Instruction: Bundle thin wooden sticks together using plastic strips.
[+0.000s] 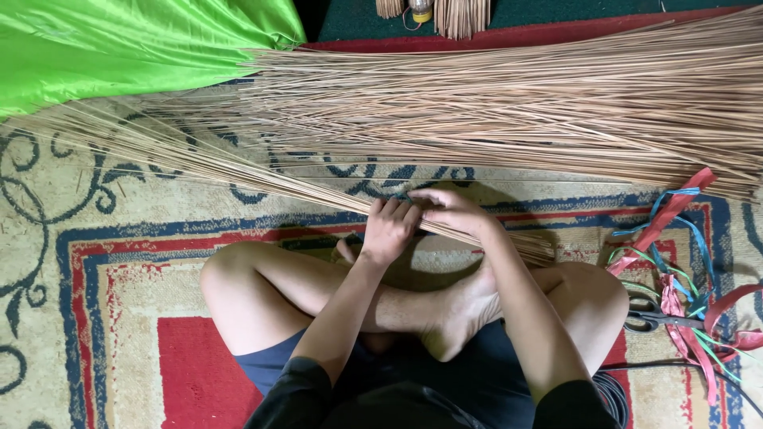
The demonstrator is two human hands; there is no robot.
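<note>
In the head view, a bundle of thin sticks is seen lying slantwise over the lap of a person seated cross-legged on a patterned carpet. The sticks are pale tan, long and very slender; they are gathered tight where they are held and fan out widely toward the upper left, while the cut ends project a little to the right of the hands. The bundle is gripped by both hands just above the crossed legs. The left hand is closed around it, with the fingers curled and pressed together over the top. The right hand is laid just beside it, touching it, with the fingers bent down onto the sticks; whether anything is pinched between the fingertips cannot be told.

Behind the hands, a much larger pile of loose sticks is spread across the carpet. A bright green cloth is seen at the upper left. At the right edge, a tangle of red, blue and green ribbons lies over a pair of scissors. At the top edge, a small bottle with a yellow band stands between two upright stick bundles.
</note>
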